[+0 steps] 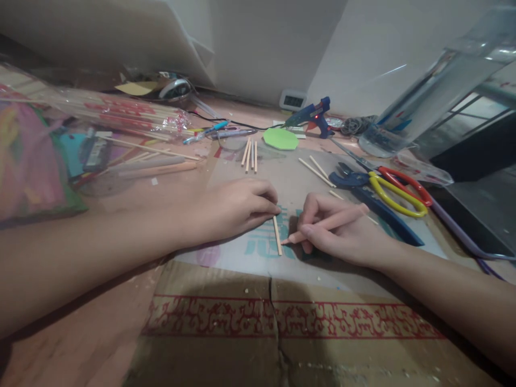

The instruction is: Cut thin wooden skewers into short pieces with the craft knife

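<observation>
The slim wooden stick (277,236) is pale tan, the slender pen (332,221) peach-pink. Teal lettering marks the translucent whitish sheet (290,174); below, the brown cardboard (209,371) bears a red scrollwork band between red lines. The octagonal paper piece (280,138) is bright lime green, the plastic glue gun (308,114) blue with a glowing red light. The metal scissors (403,212) have one red and one yellow handle loop; the table (80,349) is pinkish-orange.

Towards the back of the table (76,338) I see a blue glue gun (309,113), its red light glowing, near a white timer (293,100). Over on my right are scissors (375,185) with red and yellow handles.
</observation>
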